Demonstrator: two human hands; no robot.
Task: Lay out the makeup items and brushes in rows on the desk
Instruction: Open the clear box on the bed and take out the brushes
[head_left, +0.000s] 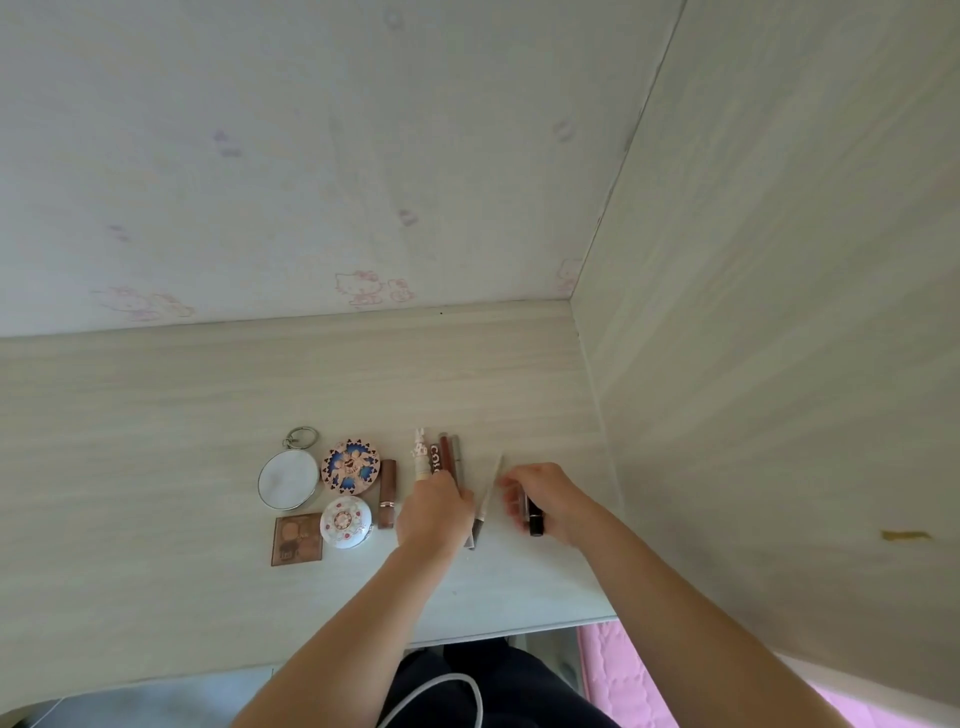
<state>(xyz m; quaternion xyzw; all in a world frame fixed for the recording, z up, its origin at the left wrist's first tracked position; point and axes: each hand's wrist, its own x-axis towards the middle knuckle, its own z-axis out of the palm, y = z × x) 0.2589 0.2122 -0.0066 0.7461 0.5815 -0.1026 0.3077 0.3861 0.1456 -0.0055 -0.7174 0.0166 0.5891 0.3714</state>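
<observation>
The left hand (434, 512) is resting curled fingers on the upright tubes on the pale wood-grain surface (156, 415), one brown tube (435, 460) reading "CO". The right hand (545, 499) is gripping a black cylindrical tube (535, 519) and pinching a slim pale brush (488, 493) just beside them.

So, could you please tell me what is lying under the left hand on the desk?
The left hand covers the near ends of the upright tubes, whose far ends stick out beyond its fingers. A slim pencil lies beside it. Whatever else is beneath the palm is hidden.
</observation>
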